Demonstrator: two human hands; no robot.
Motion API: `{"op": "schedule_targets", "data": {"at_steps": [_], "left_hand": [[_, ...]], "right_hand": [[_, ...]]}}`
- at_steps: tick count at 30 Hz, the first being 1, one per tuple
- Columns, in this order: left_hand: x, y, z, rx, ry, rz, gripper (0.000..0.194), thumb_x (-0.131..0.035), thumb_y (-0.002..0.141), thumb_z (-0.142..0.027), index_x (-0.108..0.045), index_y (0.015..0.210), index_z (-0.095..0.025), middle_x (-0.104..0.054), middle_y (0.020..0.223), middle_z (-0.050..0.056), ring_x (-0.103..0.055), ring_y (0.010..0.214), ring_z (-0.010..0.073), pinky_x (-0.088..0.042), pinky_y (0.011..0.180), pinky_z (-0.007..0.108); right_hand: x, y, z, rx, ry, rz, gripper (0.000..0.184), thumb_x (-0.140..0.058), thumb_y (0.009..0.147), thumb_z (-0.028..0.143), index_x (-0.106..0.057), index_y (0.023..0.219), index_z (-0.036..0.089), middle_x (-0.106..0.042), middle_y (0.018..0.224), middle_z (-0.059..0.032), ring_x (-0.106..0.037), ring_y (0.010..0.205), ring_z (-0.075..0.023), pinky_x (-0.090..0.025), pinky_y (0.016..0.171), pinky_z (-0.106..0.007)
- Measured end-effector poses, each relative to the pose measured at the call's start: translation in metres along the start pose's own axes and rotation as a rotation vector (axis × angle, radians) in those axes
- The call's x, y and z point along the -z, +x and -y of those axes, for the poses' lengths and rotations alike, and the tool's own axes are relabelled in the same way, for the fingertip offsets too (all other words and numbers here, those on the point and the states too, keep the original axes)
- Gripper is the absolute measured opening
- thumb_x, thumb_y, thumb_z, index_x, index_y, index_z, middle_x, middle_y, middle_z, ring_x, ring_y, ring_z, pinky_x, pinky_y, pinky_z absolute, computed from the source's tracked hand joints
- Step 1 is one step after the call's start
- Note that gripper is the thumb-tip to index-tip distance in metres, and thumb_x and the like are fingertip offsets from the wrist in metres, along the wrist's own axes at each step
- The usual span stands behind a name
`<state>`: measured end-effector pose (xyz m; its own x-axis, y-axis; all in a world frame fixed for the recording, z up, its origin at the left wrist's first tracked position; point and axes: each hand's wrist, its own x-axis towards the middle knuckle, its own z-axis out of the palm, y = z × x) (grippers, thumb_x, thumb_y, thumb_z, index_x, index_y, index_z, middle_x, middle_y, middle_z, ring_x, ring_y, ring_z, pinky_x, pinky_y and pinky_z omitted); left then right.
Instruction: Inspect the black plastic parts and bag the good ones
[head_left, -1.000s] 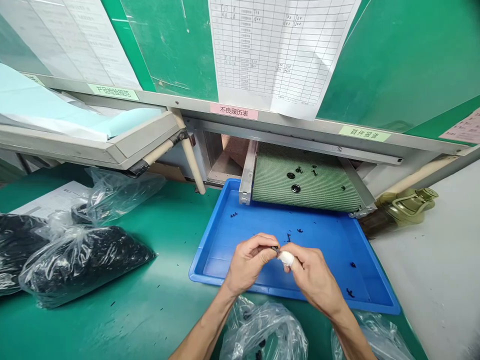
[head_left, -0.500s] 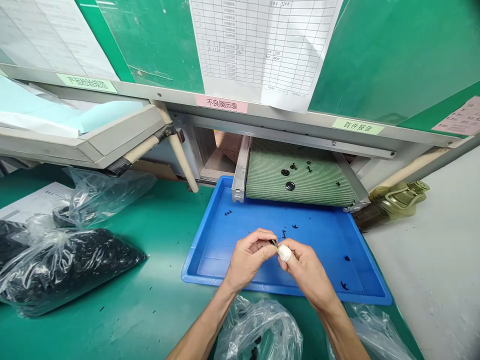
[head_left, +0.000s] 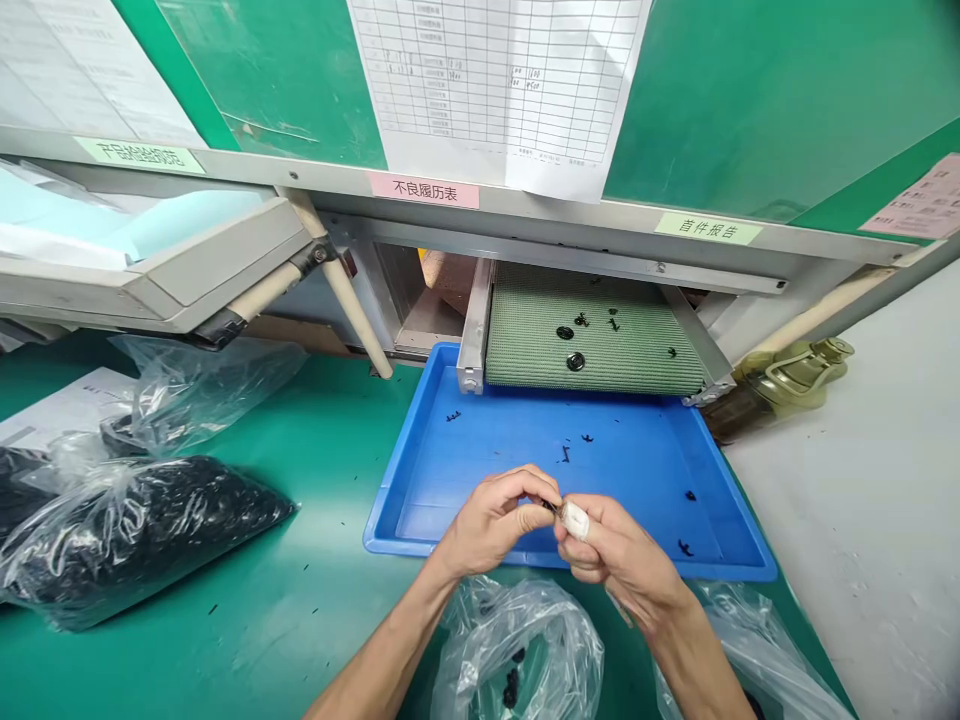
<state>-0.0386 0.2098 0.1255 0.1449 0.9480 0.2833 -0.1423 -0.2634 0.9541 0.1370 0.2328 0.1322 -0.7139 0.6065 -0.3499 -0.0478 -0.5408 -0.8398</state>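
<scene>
My left hand [head_left: 504, 518] and my right hand [head_left: 619, 545] meet over the near part of a blue tray [head_left: 435, 480]. Between the fingertips of both is a small black part [head_left: 550, 506], mostly covered by the fingers. White tape wraps the right thumb, which presses close to the part. Several small black pieces lie scattered in the tray, among them a thin piece [head_left: 566, 454] just beyond my hands. Below my hands stands an open clear plastic bag [head_left: 559, 610] with a few black pieces inside.
Behind the tray a green conveyor belt [head_left: 525, 375] carries several black parts. To the left lies a clear bag filled with black pieces [head_left: 165, 530]. Another clear bag [head_left: 750, 640] is at the lower right, and an olive-coloured bottle [head_left: 795, 380] lies beyond the tray.
The view has shifted slightly. My right hand has turned a little and its fingers have curled in more; both hands still pinch the black part and sit slightly lower against the tray.
</scene>
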Motion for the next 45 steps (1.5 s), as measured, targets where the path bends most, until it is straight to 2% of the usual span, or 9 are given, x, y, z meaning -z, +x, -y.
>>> {"op": "schedule_targets", "data": {"at_steps": [4,10,17,21,26,28,31,39,45], "left_hand": [[0.005,0.005,0.001,0.012,0.048,0.082,0.012,-0.063,0.083,-0.021,-0.072,0.09,-0.016,-0.068,0.086,0.007,-0.06,0.077,0.0157,-0.047,0.073,0.027],[0.001,0.011,0.016,0.126,-0.148,-0.082,0.013,-0.072,0.074,-0.019,-0.075,0.086,-0.018,-0.067,0.082,0.005,-0.06,0.077,0.0152,-0.047,0.069,0.025],[-0.002,0.009,0.026,0.263,-0.311,-0.234,0.028,-0.081,0.059,-0.015,-0.073,0.086,-0.017,-0.066,0.071,0.0,-0.058,0.067,0.0118,-0.046,0.066,0.023],[0.0,0.006,0.026,0.283,-0.305,-0.244,0.02,-0.08,0.059,-0.015,-0.069,0.076,-0.016,-0.067,0.072,0.001,-0.059,0.07,0.0123,-0.046,0.067,0.023],[0.005,0.001,0.029,0.294,-0.254,-0.289,0.014,-0.075,0.066,-0.016,-0.066,0.076,-0.016,-0.064,0.069,-0.001,-0.056,0.062,0.0104,-0.045,0.062,0.022],[0.006,-0.003,0.031,0.311,-0.259,-0.301,0.014,-0.073,0.072,-0.023,-0.064,0.08,-0.016,-0.065,0.071,0.001,-0.057,0.061,0.0116,-0.045,0.06,0.023],[0.006,-0.009,0.033,0.317,-0.274,-0.296,0.017,-0.068,0.08,-0.03,-0.061,0.086,-0.017,-0.067,0.083,0.004,-0.061,0.066,0.014,-0.046,0.061,0.025],[-0.004,-0.015,0.027,0.358,-0.386,-0.311,0.018,-0.072,0.078,-0.031,-0.061,0.081,-0.016,-0.064,0.092,0.005,-0.058,0.074,0.0136,-0.046,0.066,0.025],[-0.005,-0.009,0.024,0.387,-0.47,-0.358,0.022,-0.074,0.076,-0.033,-0.067,0.085,-0.014,-0.065,0.086,0.005,-0.053,0.065,0.0099,-0.043,0.058,0.021]], "right_hand": [[0.008,0.003,0.0,-0.048,0.14,0.069,0.038,-0.067,0.081,0.05,-0.053,0.075,0.015,-0.024,0.051,0.0109,-0.011,0.044,-0.0024,-0.007,0.04,-0.018],[0.018,0.009,0.011,0.006,0.061,0.072,0.035,-0.059,0.087,0.049,-0.058,0.081,0.015,-0.026,0.051,0.0103,-0.01,0.044,-0.0034,-0.009,0.039,-0.018],[0.013,0.008,0.018,0.138,-0.281,-0.195,0.031,-0.053,0.09,0.048,-0.058,0.096,0.018,-0.048,0.071,0.0032,-0.023,0.048,-0.0036,-0.016,0.043,-0.02],[0.016,0.008,0.019,0.162,-0.434,-0.29,0.033,-0.051,0.089,0.048,-0.061,0.1,0.018,-0.05,0.073,0.0017,-0.032,0.052,-0.0066,-0.022,0.045,-0.021],[0.048,0.019,0.044,0.379,-1.065,-0.703,0.03,-0.044,0.086,0.033,-0.069,0.094,0.019,-0.059,0.068,-0.0013,-0.049,0.06,-0.0145,-0.036,0.056,-0.025],[0.066,0.031,0.062,0.44,-1.19,-0.859,0.033,-0.041,0.083,0.027,-0.07,0.096,0.018,-0.065,0.078,-0.0046,-0.056,0.069,-0.0178,-0.04,0.064,-0.028],[0.088,0.057,0.094,0.472,-1.274,-0.963,0.034,-0.041,0.081,0.021,-0.07,0.1,0.016,-0.067,0.088,-0.0082,-0.058,0.08,-0.0214,-0.041,0.074,-0.031],[0.094,0.141,0.157,0.474,-1.505,-0.826,0.039,-0.044,0.082,0.008,-0.068,0.11,0.021,-0.061,0.102,-0.0081,-0.057,0.09,-0.0199,-0.039,0.08,-0.028],[0.1,0.148,0.167,0.429,-1.534,-0.803,0.029,-0.045,0.081,0.008,-0.07,0.094,0.018,-0.059,0.097,-0.0096,-0.055,0.085,-0.0206,-0.037,0.073,-0.028]]}}
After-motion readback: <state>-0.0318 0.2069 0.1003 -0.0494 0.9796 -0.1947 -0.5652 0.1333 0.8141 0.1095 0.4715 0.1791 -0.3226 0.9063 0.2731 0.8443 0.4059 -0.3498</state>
